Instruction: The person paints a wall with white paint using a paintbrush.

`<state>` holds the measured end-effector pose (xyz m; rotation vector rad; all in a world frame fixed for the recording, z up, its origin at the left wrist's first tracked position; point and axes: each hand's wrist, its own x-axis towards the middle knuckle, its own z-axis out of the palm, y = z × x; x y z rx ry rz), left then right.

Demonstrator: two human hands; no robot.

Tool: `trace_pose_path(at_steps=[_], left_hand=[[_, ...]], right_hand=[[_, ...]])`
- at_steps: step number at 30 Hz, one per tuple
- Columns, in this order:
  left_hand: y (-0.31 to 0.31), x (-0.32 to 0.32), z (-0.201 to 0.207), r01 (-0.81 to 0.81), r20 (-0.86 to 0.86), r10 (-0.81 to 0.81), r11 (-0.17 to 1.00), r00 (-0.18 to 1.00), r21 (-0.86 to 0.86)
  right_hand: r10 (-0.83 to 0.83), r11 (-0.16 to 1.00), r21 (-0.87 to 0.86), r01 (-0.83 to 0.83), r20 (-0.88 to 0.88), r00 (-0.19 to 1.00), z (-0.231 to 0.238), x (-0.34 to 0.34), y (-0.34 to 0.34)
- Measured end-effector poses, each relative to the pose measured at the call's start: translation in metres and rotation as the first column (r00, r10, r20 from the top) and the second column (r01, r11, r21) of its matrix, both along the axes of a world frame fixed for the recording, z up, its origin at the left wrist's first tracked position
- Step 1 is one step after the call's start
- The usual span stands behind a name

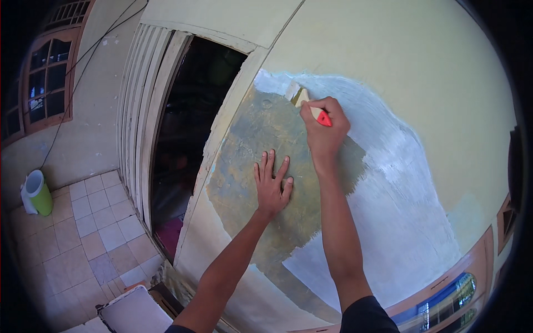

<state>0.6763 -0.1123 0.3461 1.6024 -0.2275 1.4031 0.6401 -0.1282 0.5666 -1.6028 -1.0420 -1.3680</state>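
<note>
My right hand (326,129) is closed round the handle of a paintbrush (302,97), pale wood with a red end. Its bristles touch the wall along the upper edge of a bare grey-brown patch (244,144). Fresh white paint (388,211) covers the wall above and to the right of that patch, with visible brush strokes. My left hand (272,186) lies flat on the bare patch with its fingers spread, below and left of the brush, and holds nothing.
Left of the patch is a dark doorway (191,122) with white slatted panels (136,111). A green bucket (39,194) stands on the tiled floor (83,238) at the far left. A white-topped surface (136,313) is at the lower left, and a framed window (449,299) at the lower right.
</note>
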Motion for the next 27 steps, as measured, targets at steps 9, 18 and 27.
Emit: trace_pose_path(at_steps=[9, 18, 27], left_hand=[[0.006, 0.0, -0.001, -0.023, -0.011, 0.024, 0.999, 1.0, 0.028], [0.006, 0.0, -0.002, -0.02, -0.004, 0.02, 1.0, 1.0, 0.016], [0.0, -0.001, 0.0, -0.008, -0.013, 0.009, 1.0, 1.0, 0.008]], right_hand=[[-0.13, 0.991, -0.002, 0.13, -0.027, 0.991, 0.0, -0.018, -0.039], [-0.299, 0.954, -0.003, 0.3, -0.045, 0.953, 0.015, -0.08, -0.099], [-0.096, 0.837, -0.523, 0.16, 0.148, 0.984, 0.034, -0.039, -0.057]])
